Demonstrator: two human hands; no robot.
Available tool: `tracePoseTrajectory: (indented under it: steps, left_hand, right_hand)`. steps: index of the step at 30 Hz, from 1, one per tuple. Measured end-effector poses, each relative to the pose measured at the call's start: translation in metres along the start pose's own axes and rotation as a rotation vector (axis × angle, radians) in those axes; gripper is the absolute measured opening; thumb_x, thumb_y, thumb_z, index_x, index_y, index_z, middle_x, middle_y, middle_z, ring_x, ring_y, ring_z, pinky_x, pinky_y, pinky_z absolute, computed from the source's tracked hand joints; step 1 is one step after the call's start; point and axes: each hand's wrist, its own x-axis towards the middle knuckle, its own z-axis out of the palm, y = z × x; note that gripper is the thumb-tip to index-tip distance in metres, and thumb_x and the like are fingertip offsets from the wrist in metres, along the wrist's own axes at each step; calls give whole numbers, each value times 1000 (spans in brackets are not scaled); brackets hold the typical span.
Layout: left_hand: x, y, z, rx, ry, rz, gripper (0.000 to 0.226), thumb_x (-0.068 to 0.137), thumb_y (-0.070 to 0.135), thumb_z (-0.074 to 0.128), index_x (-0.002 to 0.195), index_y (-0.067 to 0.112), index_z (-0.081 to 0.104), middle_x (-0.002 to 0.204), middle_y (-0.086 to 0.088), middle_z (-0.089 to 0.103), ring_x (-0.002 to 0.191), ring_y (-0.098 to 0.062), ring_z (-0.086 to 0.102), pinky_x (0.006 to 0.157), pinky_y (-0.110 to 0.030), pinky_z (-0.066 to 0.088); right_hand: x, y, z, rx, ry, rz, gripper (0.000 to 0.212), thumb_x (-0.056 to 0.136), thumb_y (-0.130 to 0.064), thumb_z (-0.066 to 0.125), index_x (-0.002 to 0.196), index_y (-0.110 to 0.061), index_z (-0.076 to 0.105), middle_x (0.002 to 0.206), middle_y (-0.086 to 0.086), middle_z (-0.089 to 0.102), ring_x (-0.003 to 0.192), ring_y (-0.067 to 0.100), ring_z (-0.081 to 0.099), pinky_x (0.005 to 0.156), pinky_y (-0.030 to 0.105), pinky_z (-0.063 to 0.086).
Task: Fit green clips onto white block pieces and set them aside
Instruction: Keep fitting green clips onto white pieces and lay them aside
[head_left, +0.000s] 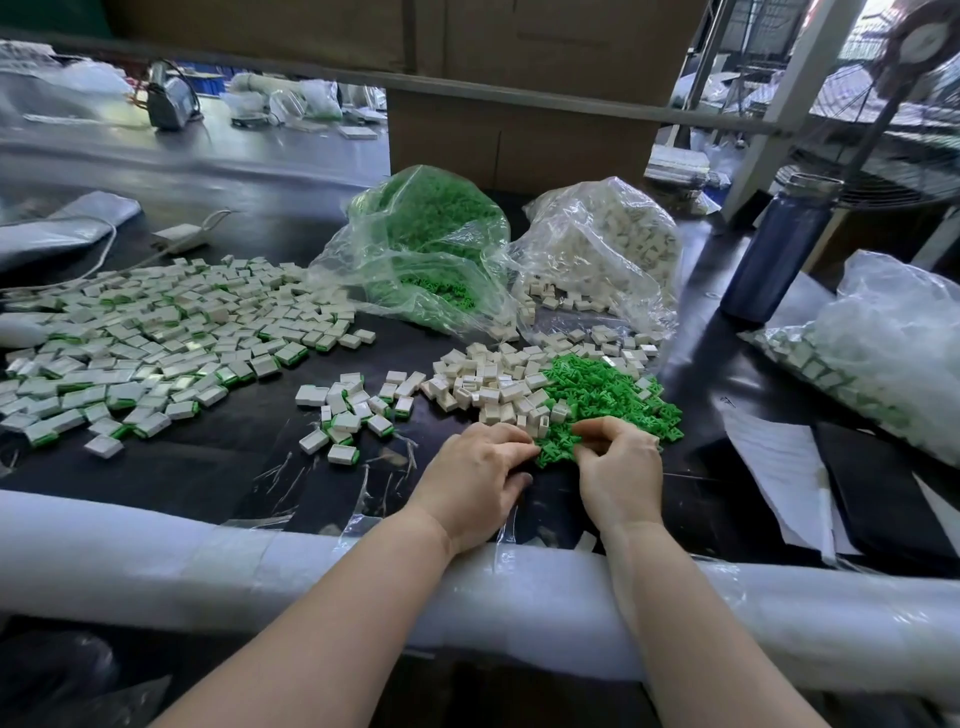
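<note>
**Both hands at the near edge of the green clips**

My left hand (480, 470) and right hand (618, 467) sat together at the near edge of the loose pile of green clips (602, 400) on the dark bench (218, 457). The fingers (511, 441) of my left hand were curled in, their tips touching the clips; I thought they pinched something small, but my own knuckles hid it. My right hand's fingers were bent and drawn together over a clip at the pile's edge, seemingly nipping it.

Just beyond my hands, touching the green pile on its left, lay the heap of bare white block pieces (488, 379). Further left, a small scatter of finished pieces (348, 410) showed green edges, and a wide spread of finished blocks (156, 343) covered the left of the bench.

Behind stood an open bag of clips (426, 244) and, beside it, a bag of white blocks (608, 244). A blue bottle (779, 244) stood upright to the right.
</note>
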Motion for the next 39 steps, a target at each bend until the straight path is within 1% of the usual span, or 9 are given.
tracePoseTrajectory:
  steps: [4,8,14,20,24,29,32,36,39]
  left_hand:
    - [-1,0,-2,-66,78,-9,29,91,23,56,118,15,64,120,5,58,115,-13,46,101,-25,34]
    - [-2,-1,-4,-126,167,-106,18,88,19,61,101,11,70,104,0,62,101,-18,54,89,-22,40]
    - [-1,-2,-2,-116,173,-222,29,90,30,58,112,12,67,110,0,55,105,-15,50,91,-20,36]
    - [-3,-1,-7,-271,148,-215,10,83,18,68,93,14,67,88,6,60,90,-14,58,82,-18,43]
    - [-3,-2,-10,-434,151,-249,16,85,15,66,100,18,68,88,6,60,81,-7,57,76,-3,40]
    - [-3,-5,-11,-680,145,-297,14,85,12,65,86,26,64,80,3,63,76,-11,57,78,-22,50]
    - [-2,-6,-11,-738,143,-302,16,87,14,62,89,29,61,79,-1,62,75,-16,59,80,-31,53]
    - [-3,-6,-11,-759,147,-288,21,88,12,61,90,32,64,78,-1,61,72,-14,57,78,-30,51]
    - [-3,-6,-12,-811,165,-340,13,84,12,66,85,24,60,82,-7,68,74,-16,62,81,-33,52]
  right_hand:
    - [-3,-4,0,-30,9,-68,15,79,-4,64,90,-12,71,97,6,61,91,24,57,79,20,37]
    - [-7,-9,1,-106,-54,-114,10,77,-17,71,87,-15,70,90,0,54,92,23,55,87,33,42]
    - [-7,-6,3,-231,-153,-111,21,80,-30,71,96,-18,71,101,-1,55,106,19,51,97,34,37]
    - [-7,-6,3,10,-144,-141,7,76,-12,74,79,-13,67,80,-2,61,82,19,57,80,31,45]
    - [-8,-8,-1,308,-163,-155,17,77,-2,72,77,-17,66,75,-5,66,74,13,63,75,23,52]
    - [-9,-8,-1,434,-217,-163,25,77,1,71,73,-23,65,74,-5,67,68,0,62,69,12,50]
    - [-9,-9,-1,462,-226,-159,27,77,3,70,71,-23,64,71,-6,66,65,-2,61,66,11,48]
    - [-8,-8,-2,478,-234,-165,27,77,3,70,71,-23,64,71,-7,66,65,-2,61,66,10,49]
    - [-8,-8,-1,484,-240,-169,26,78,3,69,71,-21,64,71,-6,66,65,-2,60,67,11,49]
